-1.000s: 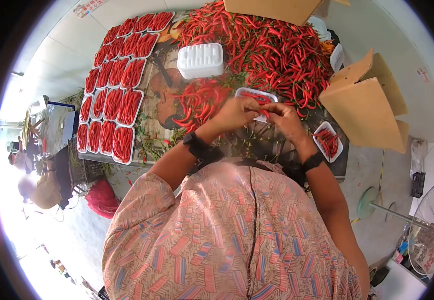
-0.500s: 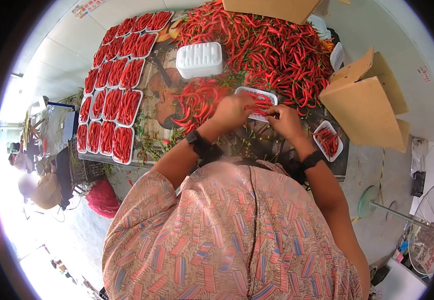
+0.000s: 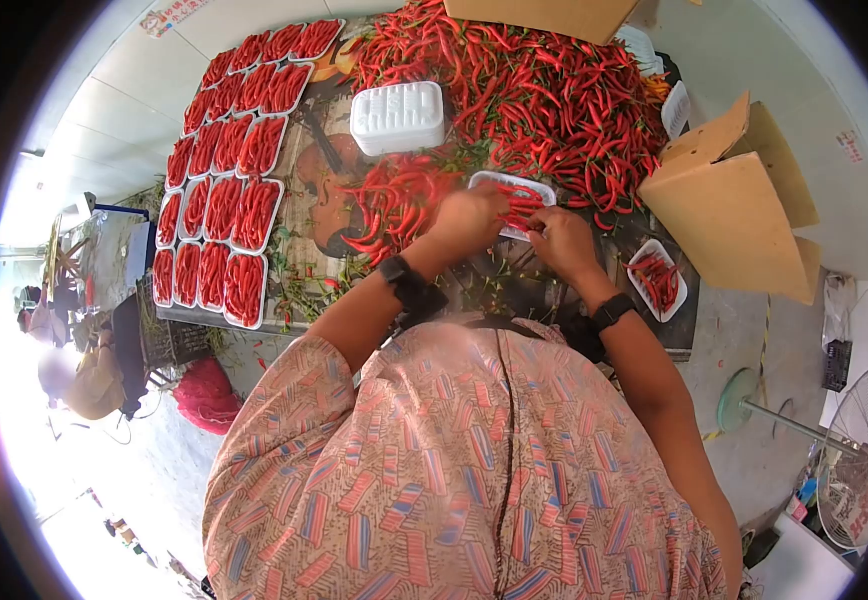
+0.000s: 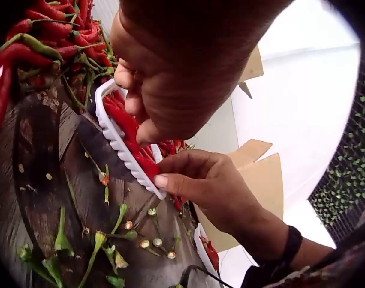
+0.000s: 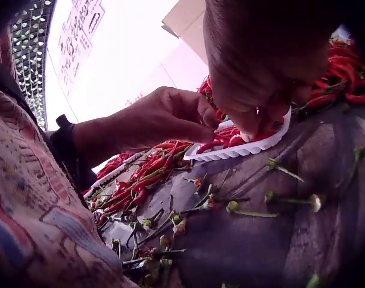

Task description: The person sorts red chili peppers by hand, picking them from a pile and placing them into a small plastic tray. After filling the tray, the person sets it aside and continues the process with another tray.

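Observation:
A white foam tray (image 3: 482, 180) partly filled with red chilies (image 4: 123, 120) sits on the table in front of the body. My left hand (image 3: 469, 220) is at the tray's left side, fingers curled down onto a red chili in it. At the tray's near right corner, my right hand (image 3: 564, 245) pinches a red chili (image 4: 148, 168) between thumb and forefinger. The left wrist view shows both hands over the same tray, a short gap between them. In the right wrist view the right fingertips are partly hidden by the hand itself.
A big heap of red chilies (image 3: 554, 100) covers the table's back, with a smaller pile (image 3: 394, 205) left of the hands. Filled trays (image 3: 246, 290) stand in rows at left. White stacked trays (image 3: 397, 118), another part-filled tray (image 3: 657, 281), a cardboard box (image 3: 729, 215) and scattered green stems (image 4: 98, 246) surround the work.
The hands, together over the tray a second ago around a red chili, have drawn apart. The left moved left and the right slightly down; more chilies in the tray now show.

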The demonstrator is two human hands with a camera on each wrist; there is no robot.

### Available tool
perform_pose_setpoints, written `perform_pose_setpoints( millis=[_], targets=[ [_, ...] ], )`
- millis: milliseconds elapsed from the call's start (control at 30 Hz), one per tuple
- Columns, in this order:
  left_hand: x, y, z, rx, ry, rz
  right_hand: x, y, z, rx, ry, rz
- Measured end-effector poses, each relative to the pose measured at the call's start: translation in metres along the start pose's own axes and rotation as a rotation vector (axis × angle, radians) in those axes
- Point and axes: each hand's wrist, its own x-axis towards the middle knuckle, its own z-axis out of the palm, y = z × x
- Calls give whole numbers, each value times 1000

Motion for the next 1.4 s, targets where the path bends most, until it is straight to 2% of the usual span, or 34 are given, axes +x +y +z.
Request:
perform_pose_setpoints(
  millis=[67,200,300,367,600,700,800,867,900,967,1133,1200,1233,1300,1367,1400],
  targets=[
    [5,11,-12,28,-68,-66,0,1,1,-5,31,-17],
    [5,7,-5,42,-86,-67,1,0,4,-20,26,8],
    [5,7,-2,11,-30,-48,1,2,6,-58,41,-2],
    [5,9,-3,41,-66,-97,2,2,8,-41,72,3],
    [4,3,7,30,5,-59,2,-1,4,-56,59,18],
    [4,4,0,5,-1,-61,4,9,-3,58,116,7],
    [1,-1,-9,91,-39,2,10,26,-17,-64,166,109],
    [5,1,-22,-34,104,71,10,34,-21,-118,146,95],
    [4,1,-23,-34,104,73,11,36,-24,-173,124,81],
    [3,2,-25,-79,109,-82,12,44,-18,-209,122,76],
    [2,9,-32,-113,122,-130,13,50,-20,-309,108,80],
    [3,11,-34,-106,119,-135,9,51,-26,-218,231,38],
    [4,12,-35,-103,120,-135,8,50,-28,-220,232,37],
    [7,14,-36,-103,123,-135,7,45,-34,-41,306,87],
    [14,16,-35,-127,106,10,5,36,-40,48,244,106],
    [17,21,-35,-129,104,11,4,29,-43,140,183,126]
  ],
)
